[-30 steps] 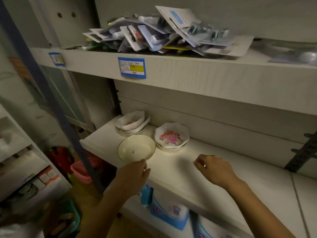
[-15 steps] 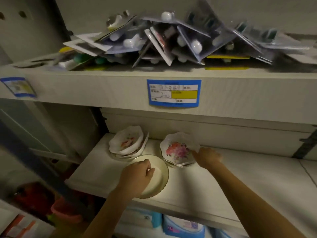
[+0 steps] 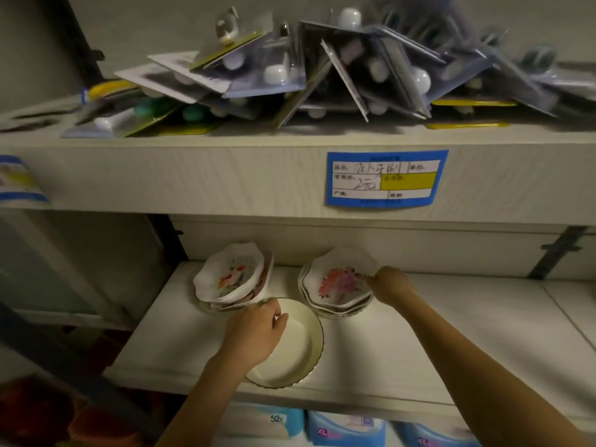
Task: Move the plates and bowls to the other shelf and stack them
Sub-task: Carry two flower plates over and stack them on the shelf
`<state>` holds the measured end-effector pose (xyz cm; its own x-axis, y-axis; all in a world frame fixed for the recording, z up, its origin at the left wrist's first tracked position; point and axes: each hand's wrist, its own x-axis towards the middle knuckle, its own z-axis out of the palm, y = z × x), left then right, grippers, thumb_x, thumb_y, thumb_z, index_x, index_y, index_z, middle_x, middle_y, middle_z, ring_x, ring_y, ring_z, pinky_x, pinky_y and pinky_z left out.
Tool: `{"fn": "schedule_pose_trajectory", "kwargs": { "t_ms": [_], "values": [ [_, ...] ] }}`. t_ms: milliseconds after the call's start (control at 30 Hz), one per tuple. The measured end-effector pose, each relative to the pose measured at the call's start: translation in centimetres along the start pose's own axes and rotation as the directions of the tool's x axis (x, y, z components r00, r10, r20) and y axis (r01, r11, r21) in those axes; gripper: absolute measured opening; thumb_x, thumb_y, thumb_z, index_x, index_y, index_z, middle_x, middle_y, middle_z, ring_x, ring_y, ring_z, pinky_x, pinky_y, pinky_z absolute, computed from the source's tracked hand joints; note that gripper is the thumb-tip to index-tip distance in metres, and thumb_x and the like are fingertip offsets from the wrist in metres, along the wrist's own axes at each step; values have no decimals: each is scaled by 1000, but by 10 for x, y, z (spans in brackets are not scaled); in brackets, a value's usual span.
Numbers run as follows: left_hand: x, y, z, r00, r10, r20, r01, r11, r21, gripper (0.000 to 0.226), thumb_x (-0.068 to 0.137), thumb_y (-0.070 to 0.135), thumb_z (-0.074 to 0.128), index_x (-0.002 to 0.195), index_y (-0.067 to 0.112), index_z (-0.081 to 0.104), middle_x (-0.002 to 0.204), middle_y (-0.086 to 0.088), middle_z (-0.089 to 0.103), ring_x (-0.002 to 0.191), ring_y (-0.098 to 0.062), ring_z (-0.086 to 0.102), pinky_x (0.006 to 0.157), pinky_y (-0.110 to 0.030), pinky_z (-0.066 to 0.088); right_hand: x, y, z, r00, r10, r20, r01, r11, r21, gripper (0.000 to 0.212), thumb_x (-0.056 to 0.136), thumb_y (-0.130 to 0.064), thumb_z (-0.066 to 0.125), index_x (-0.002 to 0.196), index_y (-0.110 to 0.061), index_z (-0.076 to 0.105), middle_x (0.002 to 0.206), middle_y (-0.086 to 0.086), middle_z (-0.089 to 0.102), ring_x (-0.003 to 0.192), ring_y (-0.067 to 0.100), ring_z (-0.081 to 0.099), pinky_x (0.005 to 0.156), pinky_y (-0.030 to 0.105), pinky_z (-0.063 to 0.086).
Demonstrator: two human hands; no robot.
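We are reaching with both arms onto the lower shelf [image 3: 451, 333]. Our left hand [image 3: 254, 330] is gripping the cream plate [image 3: 296, 350]: the fingers are curling over its rim at about 10 o'clock and the thumb is lying on the inside of the plate. The plate is sitting near the front edge of the shelf, and its 6 o'clock rim is coming close to that edge.

At 11 o'clock from the cream plate, just beside it, the left stack of flowered bowls [image 3: 232, 279] is leaning toward the back wall. At 1 o'clock from the plate the right stack of flowered bowls [image 3: 338, 309] is standing, also just beside the plate's rim. Our right hand [image 3: 392, 283] is pinching the top bowl [image 3: 342, 279] of this stack at its 3 o'clock edge, with the fingers curled; this bowl is sitting tilted over the ones below it.

Above, the upper shelf [image 3: 225, 175] is carrying a loose heap of blister packs [image 3: 322, 72], and a blue price label [image 3: 385, 179] is sticking on its front face. Under the lower shelf, blue and white packages [image 3: 345, 427] are showing at 6 o'clock.
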<state>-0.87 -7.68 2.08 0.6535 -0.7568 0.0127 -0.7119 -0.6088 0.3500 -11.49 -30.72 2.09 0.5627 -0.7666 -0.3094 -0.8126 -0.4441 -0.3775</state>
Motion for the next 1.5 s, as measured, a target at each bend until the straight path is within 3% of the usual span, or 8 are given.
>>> {"fn": "schedule_pose_trajectory", "kwargs": {
  "t_ms": [133, 233, 433, 633, 867, 1200, 1433, 1500],
  "values": [
    [16, 4, 8, 999, -35, 24, 36, 999, -35, 26, 93, 33, 41, 90, 13, 57, 86, -5, 68, 82, -25, 63, 68, -33, 47, -9, 14, -19, 996, -62, -64, 68, 993, 92, 40, 95, -26, 41, 75, -2, 66, 76, 10, 69, 74, 27, 63, 66, 26, 38],
    [34, 8, 19, 994, -101, 46, 103, 993, -58, 28, 92, 32, 41, 81, 10, 53, 89, -14, 69, 87, -32, 62, 70, -36, 47, -25, 35, -33, 987, -75, -145, 99, 981, 166, 43, 94, -19, 43, 52, -13, 50, 51, -3, 52, 48, 11, 48, 51, 25, 34],
    [67, 29, 43, 980, -181, 78, 180, 984, 9, 51, 91, 45, 41, 90, 0, 64, 100, -19, 69, 97, -34, 62, 76, -34, 47, -58, 81, -45, 963, -17, -270, 89, 962, 259, 44, 92, -16, 45, 48, -13, 49, 47, -3, 51, 45, 14, 46, 50, 26, 34],
    [87, 37, 52, 954, -270, 131, 256, 960, 112, 60, 77, 62, 52, 99, 8, 66, 105, -11, 70, 99, -28, 64, 76, -29, 48, -77, 115, -40, 960, 58, -273, 19, 963, 271, 46, 93, -19, 44, 47, -16, 49, 46, -4, 50, 46, 13, 45, 51, 27, 35],
    [101, 44, 43, 935, -312, 169, 274, 937, 217, 27, 85, 27, 49, 103, 15, 64, 113, -5, 66, 108, -24, 61, 80, -28, 47, -86, 130, -36, 958, 102, -267, -18, 953, 301, 46, 93, -18, 44, 48, -15, 50, 46, -4, 50, 46, 14, 45, 50, 27, 35],
    [102, 47, 31, 965, -183, 190, 90, 905, 415, 28, 91, 14, 41, 101, 14, 67, 112, -4, 68, 104, -20, 62, 82, -26, 48, -94, 133, -36, 949, 145, -279, -54, 949, 312, 46, 92, -16, 44, 47, -16, 48, 45, -4, 49, 46, 14, 45, 49, 26, 33],
    [99, 50, 12, 964, -175, 199, 134, 969, 206, 36, 97, 22, 32, 118, 1, 53, 123, -17, 58, 114, -32, 55, 93, -37, 44, -110, 140, -37, 931, 233, -282, -91, 893, 440, 38, 92, -15, 45, 61, -1, 62, 52, 0, 55, 52, 18, 47, 60, 34, 40],
    [96, 50, 8, 974, -126, 189, 98, 984, 150, 33, 97, 21, 32, 107, 1, 56, 108, -19, 61, 105, -33, 57, 86, -39, 45, -119, 145, -37, 923, 254, -289, -90, 872, 480, 37, 92, -15, 45, 66, 4, 63, 55, 3, 55, 54, 20, 47, 61, 35, 39]
  ]
}}
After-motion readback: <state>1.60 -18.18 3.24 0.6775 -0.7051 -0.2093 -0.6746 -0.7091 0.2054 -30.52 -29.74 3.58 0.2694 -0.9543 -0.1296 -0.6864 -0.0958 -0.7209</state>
